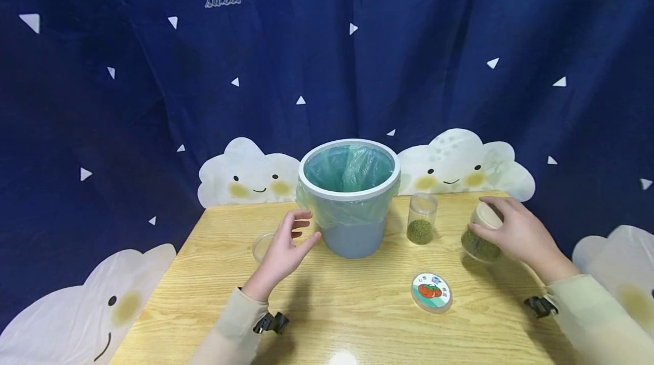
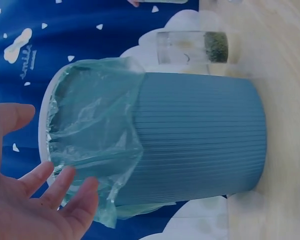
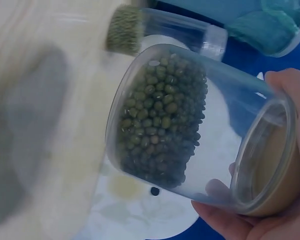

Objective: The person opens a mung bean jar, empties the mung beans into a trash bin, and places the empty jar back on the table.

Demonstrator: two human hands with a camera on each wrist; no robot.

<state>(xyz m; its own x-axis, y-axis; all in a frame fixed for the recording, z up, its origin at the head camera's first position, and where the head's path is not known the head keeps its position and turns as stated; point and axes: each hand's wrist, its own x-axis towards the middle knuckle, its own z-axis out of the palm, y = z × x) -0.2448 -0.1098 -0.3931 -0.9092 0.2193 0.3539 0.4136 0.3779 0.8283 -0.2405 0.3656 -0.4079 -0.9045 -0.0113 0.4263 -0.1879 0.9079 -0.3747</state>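
Note:
My right hand (image 1: 523, 237) grips a clear plastic jar of mung beans (image 1: 479, 247) around its pale beige lid (image 1: 489, 215). In the right wrist view the mung beans (image 3: 155, 120) fill the jar's lower part. The jar looks tilted and seems held just above the table. My left hand (image 1: 281, 248) hovers with loosely bent, spread fingers and holds nothing. Behind it stands a blue-grey waste bin (image 1: 352, 240) with a white rim and a green plastic liner (image 2: 100, 130) folded over the top.
A smaller clear jar (image 1: 422, 220), partly filled with green grains, stands between the bin and my right hand. Nearer lies a round disc with a tomato picture (image 1: 431, 292). A clear round lid (image 1: 261, 244) lies partly behind my left hand on the wooden table (image 1: 357, 308).

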